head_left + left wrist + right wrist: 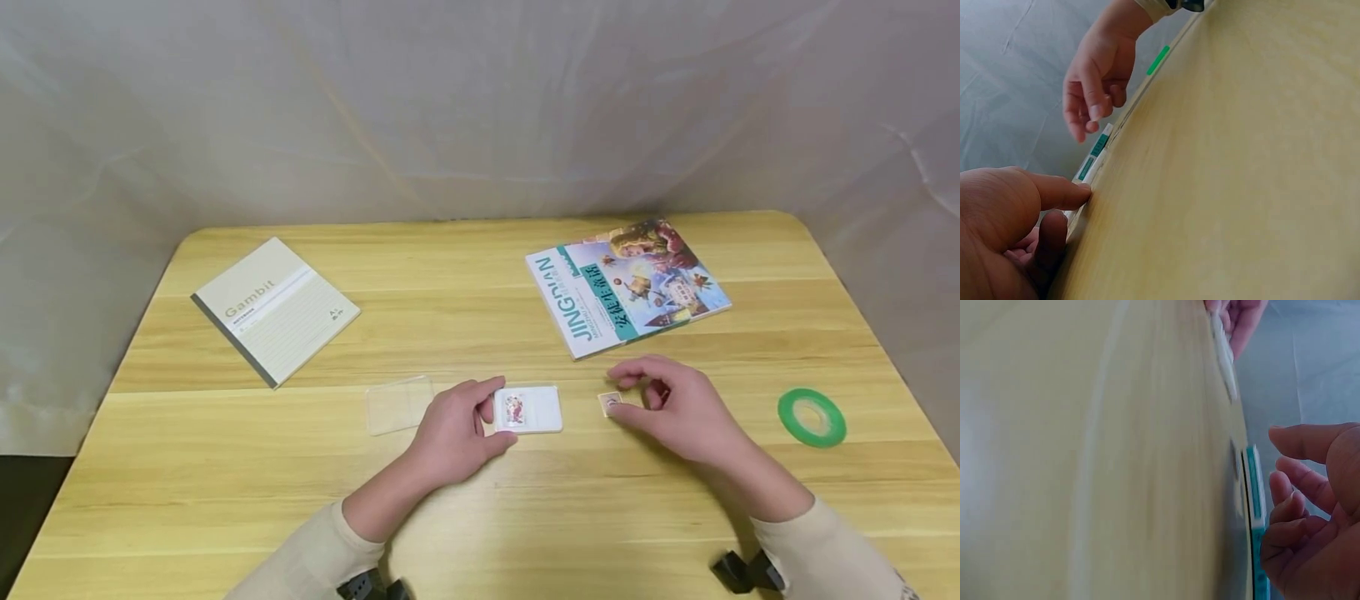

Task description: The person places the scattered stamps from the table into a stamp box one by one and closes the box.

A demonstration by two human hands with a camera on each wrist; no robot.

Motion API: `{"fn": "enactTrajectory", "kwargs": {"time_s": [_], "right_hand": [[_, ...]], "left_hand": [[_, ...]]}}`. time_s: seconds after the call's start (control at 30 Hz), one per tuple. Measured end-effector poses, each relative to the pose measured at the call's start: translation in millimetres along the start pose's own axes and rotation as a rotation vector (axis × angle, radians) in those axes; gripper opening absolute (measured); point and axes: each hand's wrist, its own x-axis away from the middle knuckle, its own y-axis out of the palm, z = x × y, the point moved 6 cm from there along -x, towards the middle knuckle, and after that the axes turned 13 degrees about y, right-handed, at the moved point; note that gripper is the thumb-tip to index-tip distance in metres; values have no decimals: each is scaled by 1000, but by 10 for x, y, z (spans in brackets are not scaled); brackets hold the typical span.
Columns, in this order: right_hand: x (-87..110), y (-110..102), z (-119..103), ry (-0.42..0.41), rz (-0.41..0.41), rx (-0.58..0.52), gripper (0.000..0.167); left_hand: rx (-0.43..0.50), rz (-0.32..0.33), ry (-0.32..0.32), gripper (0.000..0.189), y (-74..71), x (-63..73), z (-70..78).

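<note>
My left hand (457,429) grips the left end of a small flat white case (542,410) with clear edges, thumb at the near side and a finger at the far side. A small stamp-like picture (515,409) with a red design lies in its left part. To the right, my right hand (675,408) hovers over a small square stamp-like piece (609,402); the thumb tip overlaps it in the head view. In the right wrist view, the thumb and fingers (1304,440) stand apart with nothing between them. Left of my left hand lies a clear plastic cover (397,406).
A beige notebook (277,308) lies at the back left of the wooden table (465,533). At the back right is a colourful picture book (630,287). A roll of green tape (812,417) lies far right. Grey cloth (480,108) hangs behind the table.
</note>
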Motion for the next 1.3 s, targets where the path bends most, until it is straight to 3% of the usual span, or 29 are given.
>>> {"fn": "enactTrajectory", "kwargs": {"time_s": [0.63, 0.97, 1.13, 1.3], "right_hand": [[-7, 29, 104, -25, -5, 143, 24], [-7, 55, 120, -6, -16, 144, 20], [5, 62, 130, 23, -13, 106, 19], [25, 55, 105, -5, 32, 39, 21]], "left_hand": [[-12, -2, -7, 65, -4, -11, 15], [-14, -6, -10, 65, -7, -9, 18], [-13, -8, -10, 65, -4, -9, 15], [-12, -6, -6, 65, -4, -9, 12]]}}
